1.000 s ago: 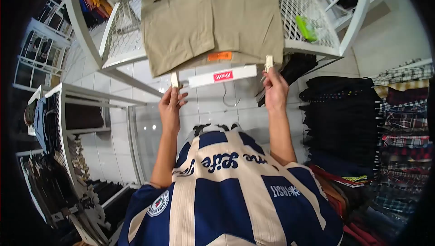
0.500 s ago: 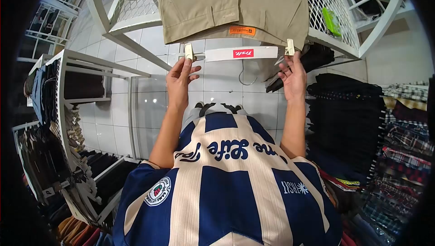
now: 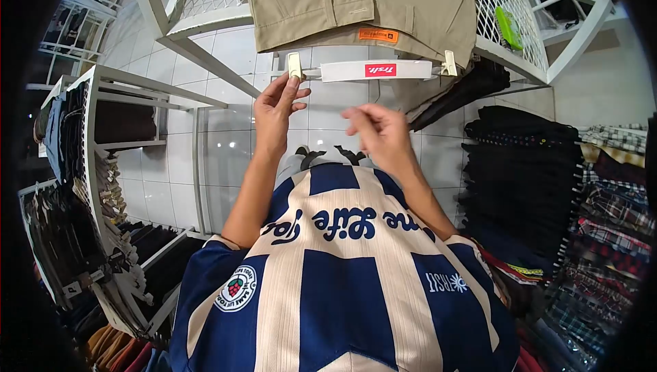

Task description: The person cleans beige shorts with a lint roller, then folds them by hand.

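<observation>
Khaki trousers [image 3: 294, 9] lie at the top of the view, with the waistband and its orange label toward me. A clip hanger [image 3: 342, 71] with a white bar and red tag runs along the waistband. My left hand [image 3: 275, 108] pinches the hanger's left clip [image 3: 294, 65] between thumb and fingers at the waistband edge. On the other side, the right clip [image 3: 449, 62] overlaps the waistband with no hand on it. My right hand [image 3: 384, 132] hovers below the bar, slightly blurred, fingers loosely bent and apart, nothing visible in them.
A white mesh rack [image 3: 198, 2] supports the trousers, with a bright green item [image 3: 508, 28] on its right. Dark folded garments [image 3: 520, 180] and plaid shirts [image 3: 609, 214] stack at right. Left stands a white shelf frame [image 3: 96, 119] with clothes. White tiles [image 3: 229, 149] cover the floor.
My right hand has left the right clip and moved down and left toward the middle. My left hand stays on the left clip. Trousers and hanger appear slightly higher and further right in view.
</observation>
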A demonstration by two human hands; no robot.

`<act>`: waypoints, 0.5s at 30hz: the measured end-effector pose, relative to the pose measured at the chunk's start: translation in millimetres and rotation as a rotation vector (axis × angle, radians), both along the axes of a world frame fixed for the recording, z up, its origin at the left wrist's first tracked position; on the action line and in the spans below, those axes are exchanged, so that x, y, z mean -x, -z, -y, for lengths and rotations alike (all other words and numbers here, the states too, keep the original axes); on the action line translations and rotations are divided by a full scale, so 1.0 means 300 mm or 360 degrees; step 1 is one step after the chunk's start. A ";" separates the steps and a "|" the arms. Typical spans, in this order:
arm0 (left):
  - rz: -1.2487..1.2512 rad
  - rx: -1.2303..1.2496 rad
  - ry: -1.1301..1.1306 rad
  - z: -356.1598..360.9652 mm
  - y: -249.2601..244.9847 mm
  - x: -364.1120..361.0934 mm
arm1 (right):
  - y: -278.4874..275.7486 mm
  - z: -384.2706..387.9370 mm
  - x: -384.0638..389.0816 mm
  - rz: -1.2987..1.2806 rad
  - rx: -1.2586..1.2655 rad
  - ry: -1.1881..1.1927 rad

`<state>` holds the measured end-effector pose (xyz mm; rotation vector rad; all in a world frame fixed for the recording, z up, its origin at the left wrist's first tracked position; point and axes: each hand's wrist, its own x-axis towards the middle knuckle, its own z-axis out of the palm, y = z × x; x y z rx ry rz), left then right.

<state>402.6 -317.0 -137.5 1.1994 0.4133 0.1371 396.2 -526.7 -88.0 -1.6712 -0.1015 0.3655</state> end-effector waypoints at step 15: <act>0.0129 -0.0074 0.0487 -0.135 0.007 -0.025 | 0.094 -0.326 0.012 -0.0507 -0.0852 0.0270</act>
